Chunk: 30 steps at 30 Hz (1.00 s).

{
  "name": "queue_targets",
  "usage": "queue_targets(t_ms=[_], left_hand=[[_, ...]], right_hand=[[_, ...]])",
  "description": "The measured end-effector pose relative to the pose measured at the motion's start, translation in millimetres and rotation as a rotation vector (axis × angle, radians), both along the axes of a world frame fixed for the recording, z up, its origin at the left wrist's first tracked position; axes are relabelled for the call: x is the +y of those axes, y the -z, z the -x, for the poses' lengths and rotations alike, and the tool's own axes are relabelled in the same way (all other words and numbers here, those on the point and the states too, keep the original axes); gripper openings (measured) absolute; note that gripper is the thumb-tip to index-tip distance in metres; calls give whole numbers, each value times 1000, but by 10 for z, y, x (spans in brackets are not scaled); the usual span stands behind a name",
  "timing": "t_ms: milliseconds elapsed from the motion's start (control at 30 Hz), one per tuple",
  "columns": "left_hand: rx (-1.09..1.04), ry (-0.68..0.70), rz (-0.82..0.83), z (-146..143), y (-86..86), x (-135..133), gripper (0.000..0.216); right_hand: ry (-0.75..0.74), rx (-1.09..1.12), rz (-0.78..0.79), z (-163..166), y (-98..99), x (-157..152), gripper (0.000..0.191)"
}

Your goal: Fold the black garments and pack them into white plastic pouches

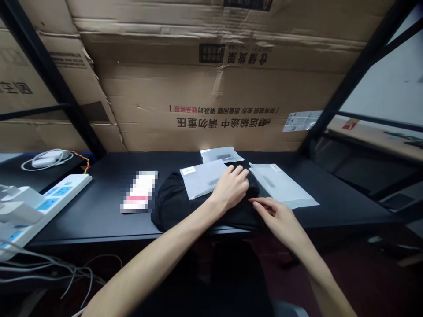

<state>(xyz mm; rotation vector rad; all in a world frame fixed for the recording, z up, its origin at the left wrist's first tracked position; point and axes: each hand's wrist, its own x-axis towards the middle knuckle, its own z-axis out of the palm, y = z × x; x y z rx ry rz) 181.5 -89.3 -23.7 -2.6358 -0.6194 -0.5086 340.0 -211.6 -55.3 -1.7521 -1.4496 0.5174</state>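
Two bare forearms reach in from below, over a dark office chair back (231,273), and grey cables (49,268) trail at the lower left. The left hand (230,189) lies on a folded black garment (185,207), fingers loosely curled and its side against the corner of a frosted plastic bag (200,178); whether it grips cloth or bag, I cannot tell. The right hand (274,218) is half open, fingers stretched out, fingertips (253,201) at the garment's edge and holding nothing. That labelled bag lies on the garment, a second frosted bag (221,154) sits behind it, and a third (280,185) lies on the black desk (92,220) just right of the garment. Left of them lies a pixelated white-and-red package (139,191), then a white power strip (46,207) with blue sockets and a coiled white cable (46,162). Flattened cardboard boxes (214,88) fill a black metal shelf above.
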Motion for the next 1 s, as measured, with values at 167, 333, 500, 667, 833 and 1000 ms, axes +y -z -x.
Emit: queue_targets(t_ms=[167,333,500,667,833,1000], left_hand=[[-207,-137,206,1,-38,27,21],[-393,-235,290,8,-77,-28,22],[-494,-264,323,8,-103,-160,22],[-469,-220,308,-42,-68,-412,17],[-536,-105,392,69,-104,-698,31],[-633,-196,392,568,-162,-577,28]], right_hand=[[19,233,82,-12,-43,104,54],[-25,494,82,182,-154,221,61],[-142,770,-42,377,-261,257,45],[-117,1014,-169,469,-243,256,45],[160,1174,-192,407,-242,260,33],[74,1238,-130,325,-288,248,30]])
